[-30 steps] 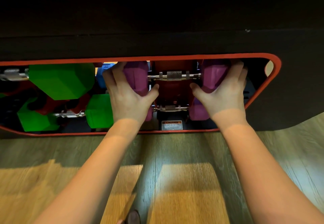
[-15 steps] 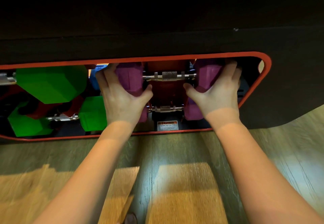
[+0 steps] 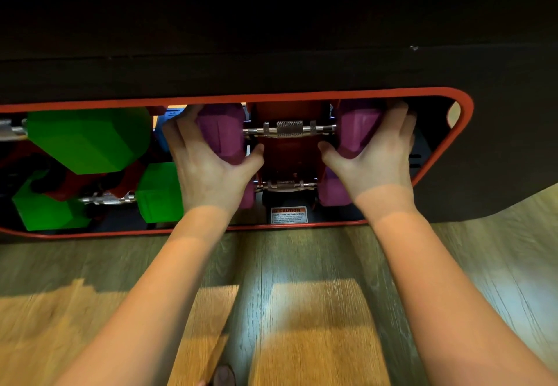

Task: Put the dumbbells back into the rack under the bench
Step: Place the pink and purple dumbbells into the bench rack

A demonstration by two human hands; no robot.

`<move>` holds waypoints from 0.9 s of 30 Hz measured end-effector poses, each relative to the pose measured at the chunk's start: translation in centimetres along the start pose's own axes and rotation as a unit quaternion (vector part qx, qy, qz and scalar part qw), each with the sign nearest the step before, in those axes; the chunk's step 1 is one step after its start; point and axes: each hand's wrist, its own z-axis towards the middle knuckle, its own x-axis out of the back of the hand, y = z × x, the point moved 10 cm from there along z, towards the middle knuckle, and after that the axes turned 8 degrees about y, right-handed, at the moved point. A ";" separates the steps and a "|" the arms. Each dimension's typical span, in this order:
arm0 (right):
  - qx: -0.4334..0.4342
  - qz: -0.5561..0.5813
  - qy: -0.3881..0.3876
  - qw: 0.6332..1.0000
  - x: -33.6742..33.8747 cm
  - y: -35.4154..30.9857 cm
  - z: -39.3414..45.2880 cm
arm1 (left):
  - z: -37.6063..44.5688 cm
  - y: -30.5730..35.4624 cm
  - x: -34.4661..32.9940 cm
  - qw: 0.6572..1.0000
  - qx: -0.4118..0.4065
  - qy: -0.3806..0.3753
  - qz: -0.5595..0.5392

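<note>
Hands: left hand point(image 3: 211, 165) and right hand point(image 3: 374, 156) each clamp one head of the upper purple dumbbell point(image 3: 290, 129).
Location: inside the rack point(image 3: 462, 132), above the lower purple dumbbell point(image 3: 285, 185).
Risk: fingers pinched against the frame if it drops.

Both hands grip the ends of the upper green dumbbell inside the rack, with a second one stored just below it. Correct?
Not quite: the upper dumbbell under the left hand and right hand is purple, not green, as the head view shows. A second purple dumbbell does sit just below it in the rack.
</note>
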 end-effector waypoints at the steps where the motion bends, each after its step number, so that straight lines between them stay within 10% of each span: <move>1: -0.001 0.002 0.000 1.000 0.0 0.0 0.0 | 0.0 0.0 0.0 1.000 0.001 -0.001 0.001; 27: -0.026 0.018 -0.004 0.999 -0.1 0.9 0.3 | -0.3 0.2 -0.5 1.000 -0.008 -0.023 -0.001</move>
